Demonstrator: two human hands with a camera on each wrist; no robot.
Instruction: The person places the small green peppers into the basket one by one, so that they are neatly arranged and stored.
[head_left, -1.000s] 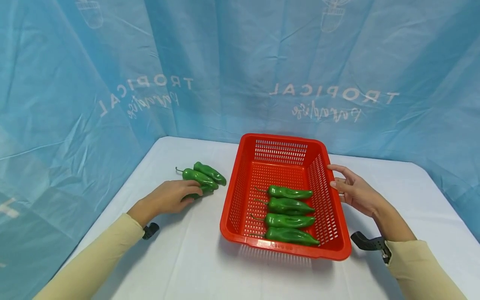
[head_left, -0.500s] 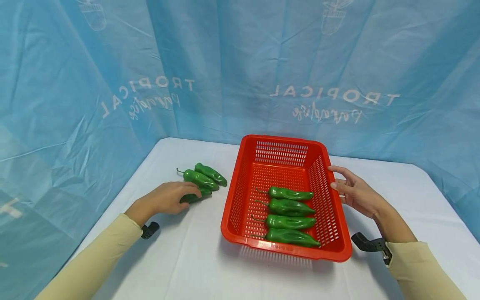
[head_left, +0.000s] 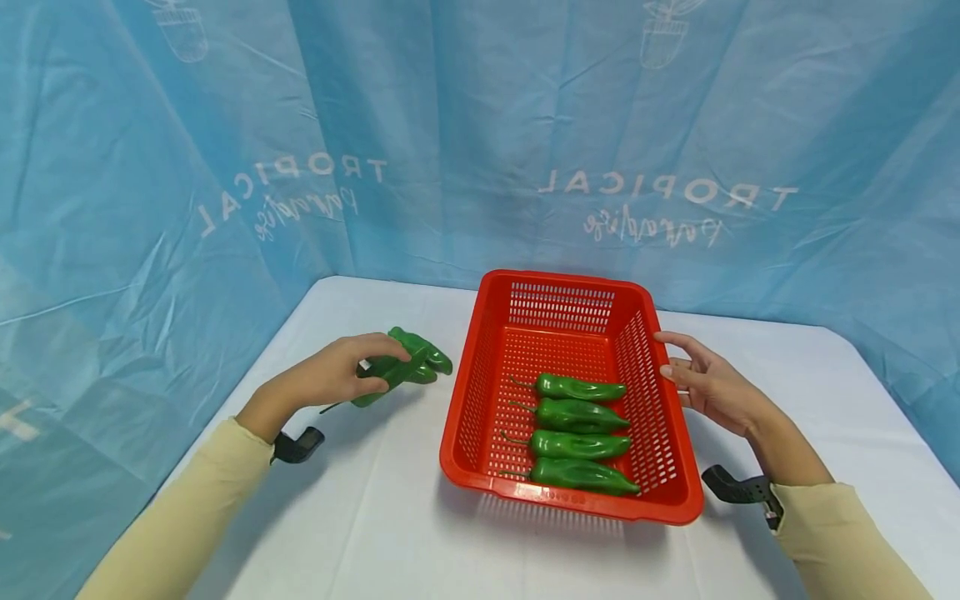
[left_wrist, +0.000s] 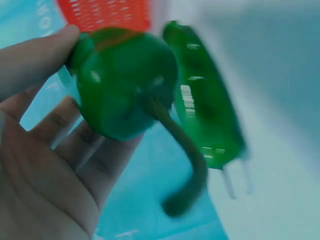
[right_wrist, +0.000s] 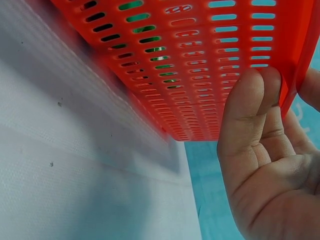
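Observation:
My left hand [head_left: 322,375] pinches a green pepper [head_left: 384,385] between thumb and fingers, over the left part of the table. In the left wrist view that pepper [left_wrist: 125,85] points its stem end and curved stem at the camera. Two other green peppers [head_left: 433,354] lie just beyond it, partly hidden by the hand and the held one. A red plastic basket [head_left: 551,495] stands right of centre, with several green peppers [head_left: 581,417] side by side in its near half. On its right rim my right hand [head_left: 720,392] holds on, fingers against the slotted outer wall in the right wrist view.
White cloth covers the table [head_left: 390,517]. Blue printed sheeting [head_left: 465,150] hangs along the back and left edges. A dark device is strapped at each wrist. In the left wrist view, one blurred pepper [left_wrist: 200,100] lies beside the held one.
My left hand has taken hold of the nearest loose pepper and raised it off the table, its stem now showing. The right hand and the basket stay where they were.

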